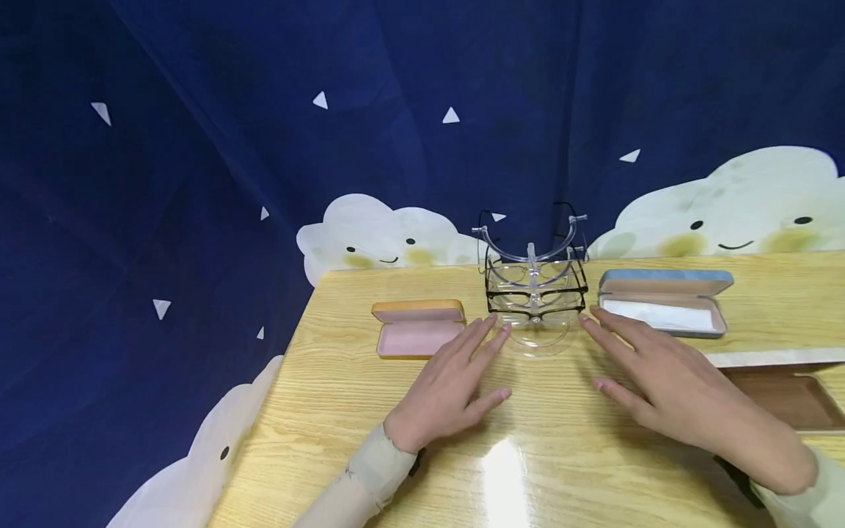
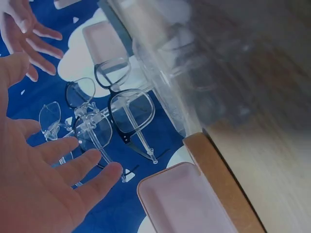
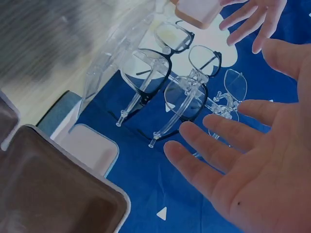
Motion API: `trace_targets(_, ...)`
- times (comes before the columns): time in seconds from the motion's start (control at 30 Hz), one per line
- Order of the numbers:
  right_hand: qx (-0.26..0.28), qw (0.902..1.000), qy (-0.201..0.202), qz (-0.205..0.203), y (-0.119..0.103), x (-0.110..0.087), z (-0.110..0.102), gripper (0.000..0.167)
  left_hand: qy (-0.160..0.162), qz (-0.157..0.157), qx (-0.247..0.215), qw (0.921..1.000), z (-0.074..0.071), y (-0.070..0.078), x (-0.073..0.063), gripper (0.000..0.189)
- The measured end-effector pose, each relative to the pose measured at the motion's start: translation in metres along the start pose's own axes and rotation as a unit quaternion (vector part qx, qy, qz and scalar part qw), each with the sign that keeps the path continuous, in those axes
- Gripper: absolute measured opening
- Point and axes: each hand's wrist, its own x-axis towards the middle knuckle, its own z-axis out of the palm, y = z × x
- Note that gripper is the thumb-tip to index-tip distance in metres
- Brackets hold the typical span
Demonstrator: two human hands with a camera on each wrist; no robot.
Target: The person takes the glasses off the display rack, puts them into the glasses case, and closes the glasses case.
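A clear plastic glasses stand [image 1: 532, 253] holds several pairs of glasses one above another. Lowest is a black-rimmed pair [image 1: 515, 313], with a second black-rimmed pair [image 1: 513, 294] over it and a thin wire-rimmed pair [image 1: 511, 274] higher up. My left hand [image 1: 445, 389] is at the stand's lower left, fingers spread and pointing at the lowest pair. On the other side is my right hand [image 1: 680, 385], its fingers extended toward the right end of that pair. Both palms, seen in the wrist views, hold nothing.
To the left lies an open orange glasses case [image 1: 422, 339] with pink lining. An open blue case [image 1: 667, 282] holds a white cloth [image 1: 660, 315] on the right. Nearer, partly behind the right forearm, is an open brown-lined case [image 1: 785, 400]. A blue curtain [image 1: 396, 147] hangs behind the wooden table [image 1: 330, 411].
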Motion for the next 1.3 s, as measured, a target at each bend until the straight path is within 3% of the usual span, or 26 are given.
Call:
trace_targets(0.6,0.008,0.9994,0.035,0.005,0.011,0.006,-0.011,0.081,0.054,-0.028,-0.063,0.9961,-0.008,-0.004,0.006,0.082)
trace_targets(0.9,0.013,0.9987,0.047,0.013,0.017,0.017,-0.016,0.08,0.077,-0.091,-0.103,0.9875,-0.019,-0.012,0.009,0.076)
trace_targets(1.07,0.015,0.9982,0.05,0.03,0.019,0.021,-0.02,0.082,0.081,-0.095,-0.111,0.986,-0.022,-0.013,0.01,0.077)
trace_targets(1.3,0.017,0.9972,0.069,0.024,0.021,0.025,-0.019,0.08,0.102,-0.096,-0.109,0.984,-0.025,-0.015,0.017,0.076)
